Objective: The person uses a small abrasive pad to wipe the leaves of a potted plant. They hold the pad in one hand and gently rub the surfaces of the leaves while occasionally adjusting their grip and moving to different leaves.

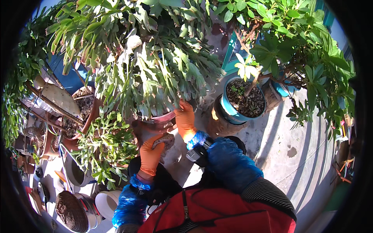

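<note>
In an orange glove, my left hand (152, 153) grips a rough, greyish-brown lump (166, 141), which may be a stone or a wad; I cannot tell which. Its spot is just below a reddish pot (163, 117) that holds a large, drooping holiday cactus (163, 67). My right hand (185, 120), also gloved in orange, is at the right side of that pot's rim, its fingertips partly under the hanging stems. Whether those fingers pinch the rim or a stem is hidden. Blue plastic sleeves cover both forearms.
A blue pot (243, 102) with a leafy shrub stands at the right on a wooden stump. Left are a smaller leafy plant (106, 145), a terracotta pot (92, 116) and a grey bucket (74, 171). Lower left, a brown woven basket (70, 211) adjoins a white bucket (107, 204).
</note>
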Demonstrator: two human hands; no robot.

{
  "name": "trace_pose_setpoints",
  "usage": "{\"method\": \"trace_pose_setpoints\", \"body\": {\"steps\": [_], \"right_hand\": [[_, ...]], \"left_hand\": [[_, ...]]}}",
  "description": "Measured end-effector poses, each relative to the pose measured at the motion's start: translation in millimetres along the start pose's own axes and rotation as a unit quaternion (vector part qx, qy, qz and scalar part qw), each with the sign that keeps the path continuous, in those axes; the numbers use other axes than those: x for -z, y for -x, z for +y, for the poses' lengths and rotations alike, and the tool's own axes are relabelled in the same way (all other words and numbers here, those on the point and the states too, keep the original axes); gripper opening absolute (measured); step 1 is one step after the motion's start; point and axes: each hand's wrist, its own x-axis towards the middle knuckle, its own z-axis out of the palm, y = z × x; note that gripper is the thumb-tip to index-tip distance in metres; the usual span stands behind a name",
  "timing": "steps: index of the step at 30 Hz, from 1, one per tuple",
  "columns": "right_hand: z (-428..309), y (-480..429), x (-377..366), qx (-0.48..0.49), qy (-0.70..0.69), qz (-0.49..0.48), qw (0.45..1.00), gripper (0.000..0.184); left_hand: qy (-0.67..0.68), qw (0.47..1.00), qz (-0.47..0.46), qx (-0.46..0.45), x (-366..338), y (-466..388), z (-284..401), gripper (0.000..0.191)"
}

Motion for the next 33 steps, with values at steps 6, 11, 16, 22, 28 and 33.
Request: {"method": "trace_pose_setpoints", "body": {"steps": [6,11,16,22,28,33], "right_hand": [[3.5,-17.6,-7.6,0.071,-0.019,0.001,0.997,0.04],[0.3,-12.1,-13.4,-0.225,-0.211,-0.058,0.95,0.023],[-5.3,-10.6,-20.1,0.225,0.219,-0.015,0.949,0.036],[8.4,-17.8,-13.8,0.228,0.325,-0.006,0.918,0.027],[25.6,-23.3,-25.9,0.243,0.119,0.053,0.961,0.028],[20.0,-18.4,-17.3,-0.016,-0.021,-0.027,0.999,0.036]], "left_hand": [[0.133,0.99,0.036,0.02,16.6,3.5,8.0,0.035],[0.138,0.989,0.041,0.022,16.7,12.0,20.3,0.036],[0.16,0.987,0.027,0.011,15.8,12.8,22.8,0.037],[0.141,0.989,0.04,0.012,17.6,10.9,19.5,0.036],[0.144,0.989,0.035,0.022,15.5,11.3,22.0,0.036],[0.139,0.989,0.036,0.034,14.0,9.6,22.4,0.037]]}}
